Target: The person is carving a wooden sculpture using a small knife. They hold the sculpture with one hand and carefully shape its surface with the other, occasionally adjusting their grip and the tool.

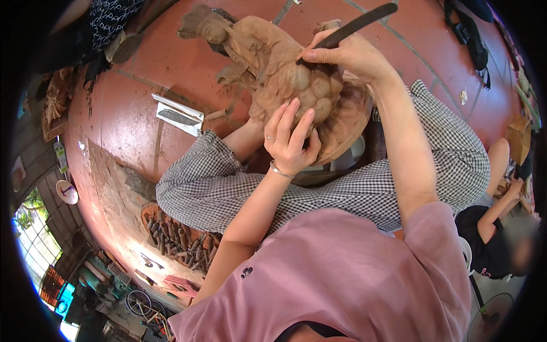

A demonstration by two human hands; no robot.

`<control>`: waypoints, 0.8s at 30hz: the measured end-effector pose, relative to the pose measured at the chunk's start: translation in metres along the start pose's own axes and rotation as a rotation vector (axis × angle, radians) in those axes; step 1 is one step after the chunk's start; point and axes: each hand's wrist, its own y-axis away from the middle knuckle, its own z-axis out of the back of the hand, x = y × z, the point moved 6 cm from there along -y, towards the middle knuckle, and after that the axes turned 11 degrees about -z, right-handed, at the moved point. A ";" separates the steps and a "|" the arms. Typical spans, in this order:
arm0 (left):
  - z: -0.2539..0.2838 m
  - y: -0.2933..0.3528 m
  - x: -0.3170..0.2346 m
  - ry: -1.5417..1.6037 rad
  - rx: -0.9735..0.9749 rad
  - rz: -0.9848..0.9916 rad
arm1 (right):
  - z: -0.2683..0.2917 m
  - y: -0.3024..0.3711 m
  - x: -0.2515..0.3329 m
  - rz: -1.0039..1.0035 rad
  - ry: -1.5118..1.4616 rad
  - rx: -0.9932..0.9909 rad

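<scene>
A brown wooden carving (262, 48) of a robed figure lies tilted across my lap, its head toward the upper left and a cluster of smooth rounded forms at its middle. My left hand (290, 137) rests on those rounded forms, fingers stretched out and apart. My right hand (356, 57) is closed round a long, dark, flat file-like tool (364, 24). Its narrow tip meets the carving just above the rounded forms, while the broad rounded end sticks out to the upper right. My right palm hides part of the carving's far side.
On the red tiled floor left of the carving lies a white open wrapper (179, 115) with a grey strip. Many carving tools (179, 236) fill a basket beside my left knee. Another person (501, 228) sits at the right. A black strap bag (470, 37) lies upper right.
</scene>
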 end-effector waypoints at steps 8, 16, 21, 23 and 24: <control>-0.001 0.002 0.000 -0.009 -0.004 -0.013 | -0.001 -0.003 -0.008 -0.041 -0.040 0.046; 0.000 0.000 0.002 0.024 -0.015 0.000 | 0.002 0.021 -0.003 0.071 -0.062 -0.073; 0.000 0.000 0.001 0.023 -0.012 -0.002 | 0.000 0.017 0.007 -0.035 -0.062 0.201; -0.001 0.000 0.002 0.022 -0.007 -0.006 | 0.005 0.001 -0.003 -0.085 0.047 0.217; -0.001 -0.001 0.002 0.021 -0.004 -0.007 | 0.007 -0.005 -0.001 -0.012 0.044 0.224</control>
